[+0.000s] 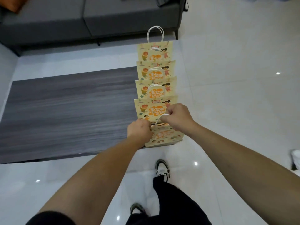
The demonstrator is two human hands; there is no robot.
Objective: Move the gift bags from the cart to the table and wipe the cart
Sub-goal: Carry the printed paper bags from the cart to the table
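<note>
Both hands are closed on the nearest gift bag [164, 137] at the frame's centre: the left grip [139, 130] pinches its top edge, the right grip [176, 116] holds its white handle. Four more bags [155, 73] stand in a row behind it along the dark worktop's [65, 111] right edge. Their orange lettering is too blurred to read
</note>
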